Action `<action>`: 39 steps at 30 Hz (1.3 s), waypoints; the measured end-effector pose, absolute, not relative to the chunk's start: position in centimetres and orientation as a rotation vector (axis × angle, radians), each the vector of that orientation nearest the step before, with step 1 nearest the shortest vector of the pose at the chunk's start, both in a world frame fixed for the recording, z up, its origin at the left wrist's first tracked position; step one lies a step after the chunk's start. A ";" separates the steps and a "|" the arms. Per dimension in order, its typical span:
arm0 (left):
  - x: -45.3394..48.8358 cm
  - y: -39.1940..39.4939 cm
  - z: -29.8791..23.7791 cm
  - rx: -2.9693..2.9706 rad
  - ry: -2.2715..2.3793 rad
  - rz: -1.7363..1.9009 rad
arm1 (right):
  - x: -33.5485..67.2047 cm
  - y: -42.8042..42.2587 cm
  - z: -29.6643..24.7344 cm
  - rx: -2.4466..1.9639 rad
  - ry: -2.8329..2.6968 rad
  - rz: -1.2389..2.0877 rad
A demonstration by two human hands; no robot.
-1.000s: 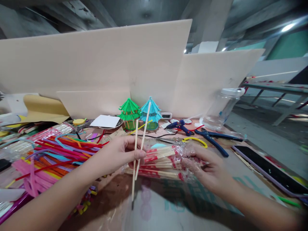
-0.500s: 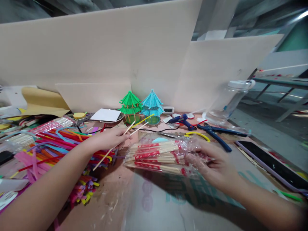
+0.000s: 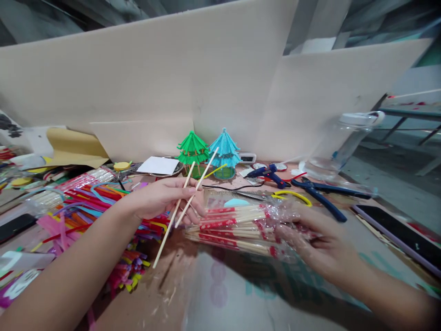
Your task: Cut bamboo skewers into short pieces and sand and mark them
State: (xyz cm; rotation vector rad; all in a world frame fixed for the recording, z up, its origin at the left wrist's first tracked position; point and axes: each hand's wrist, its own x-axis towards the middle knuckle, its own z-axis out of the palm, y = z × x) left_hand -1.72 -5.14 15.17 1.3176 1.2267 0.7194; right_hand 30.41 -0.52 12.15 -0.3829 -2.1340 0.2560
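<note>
Two thin wooden chopsticks [image 3: 161,248] cross in my left hand [image 3: 168,200], pinched between thumb and fingers and slanting up to the right. My right hand [image 3: 306,230] grips the gathered end of a clear plastic bag of chopsticks [image 3: 234,225] with red paper bands. The bag's other end reaches close to my left fingertips; whether they touch it I cannot tell. Under and behind my left forearm spreads a pile of colourful fuzzy craft stems [image 3: 93,202]. Beyond the hands stand a green tiered-roof model [image 3: 193,147] and a light blue one [image 3: 224,145].
Right of the models lie a blue glue gun [image 3: 268,174], yellow-handled scissors [image 3: 292,196] and blue-handled pliers [image 3: 320,197]. A clear water bottle [image 3: 336,151] leans at the back right, a phone [image 3: 396,236] lies at the right. Pale boards [image 3: 144,82] wall off the back.
My left hand has turned with the two chopsticks, which now stand steeper, and its fingers have come nearer the bag. My right hand keeps its hold; the whole view has shifted slightly.
</note>
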 end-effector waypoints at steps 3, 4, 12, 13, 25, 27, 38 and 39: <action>-1.5 -5.6 15.3 1.193 1.065 0.757 | 30.4 -0.6 12.1 -0.381 -2.142 0.257; -1.5 -5.6 15.3 1.198 1.048 0.764 | 30.4 -0.6 12.0 -0.377 -2.147 0.258; -1.7 -6.0 16.4 1.743 1.592 0.575 | 30.5 -0.6 12.0 -0.349 -2.185 0.258; -2.1 -6.0 16.6 1.899 1.829 0.495 | 30.5 -0.6 11.9 -0.349 -2.188 0.261; -10.0 -2.8 14.9 2.021 2.680 0.032 | 30.4 -0.4 11.7 -0.353 -2.177 0.247; -9.3 -3.2 15.2 1.979 2.700 0.105 | 30.4 -0.5 11.8 -0.359 -2.170 0.245; -3.1 -5.4 15.6 2.363 2.130 0.244 | 30.1 -0.9 12.3 -0.398 -2.158 0.318; -3.8 -4.7 15.0 2.293 2.201 0.045 | 30.1 -0.9 12.3 -0.391 -2.159 0.318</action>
